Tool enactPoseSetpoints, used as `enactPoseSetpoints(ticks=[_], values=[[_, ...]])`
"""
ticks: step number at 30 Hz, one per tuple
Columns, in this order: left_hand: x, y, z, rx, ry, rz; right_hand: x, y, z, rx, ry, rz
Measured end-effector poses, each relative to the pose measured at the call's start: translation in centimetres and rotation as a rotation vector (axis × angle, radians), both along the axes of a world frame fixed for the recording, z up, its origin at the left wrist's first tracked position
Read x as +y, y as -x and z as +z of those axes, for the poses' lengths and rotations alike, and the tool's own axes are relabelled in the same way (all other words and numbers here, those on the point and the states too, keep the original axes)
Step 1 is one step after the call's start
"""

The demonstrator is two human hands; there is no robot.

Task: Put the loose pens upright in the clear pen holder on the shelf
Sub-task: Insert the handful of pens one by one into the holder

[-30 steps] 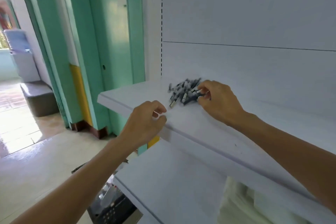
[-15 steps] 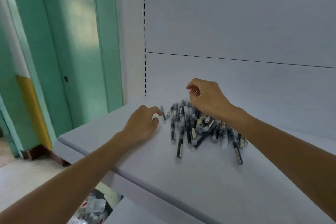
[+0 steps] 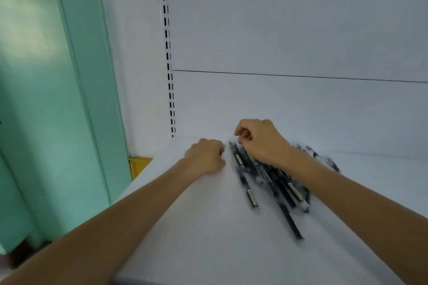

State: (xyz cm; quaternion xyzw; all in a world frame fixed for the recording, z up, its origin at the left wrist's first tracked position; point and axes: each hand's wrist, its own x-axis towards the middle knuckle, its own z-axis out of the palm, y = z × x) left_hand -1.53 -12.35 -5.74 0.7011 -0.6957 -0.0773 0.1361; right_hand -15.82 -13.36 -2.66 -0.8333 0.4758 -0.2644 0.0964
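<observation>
right hand over pens, left hand beside

white back panel, teal doorframe

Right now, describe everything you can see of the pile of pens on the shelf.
The pile of pens is a loose heap of slim dark barrels, some with pale label strips, blurred by motion. They lie flat on the white shelf near its back panel, one sticking out nearest the viewer. The right hand covers the far end, fingers curled; any grip is hidden. The left hand sits just left of it.
</observation>
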Motion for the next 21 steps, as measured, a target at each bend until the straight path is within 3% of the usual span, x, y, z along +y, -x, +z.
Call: enactPoseSetpoints(ticks=[2,6,10,16,21], values=[[0.7,-1.1,0.1,-0.063,-0.019,0.006,0.6,-1.2,-0.2,0.149,-0.022,-0.042],[3.3,-3.2,-0.3,-0.267,-0.014,0.082,2.5,-3.3,0.1,0.629,-0.050,-0.150],[5.0,-4.5,-0.8,-0.294,-0.005,0.047,3.6,-5.0,-0.1,0.750,-0.052,-0.169],[6.0,-5.1,-0.2,-0.086,-0.030,0.022,4.8,-4.7,0.1,0.636,-0.147,-0.202],[6.8,-5.1,-0.4,-0.005,0.020,0.001,5.6,-3.1,1.0,0.198,-0.353,-0.166]])
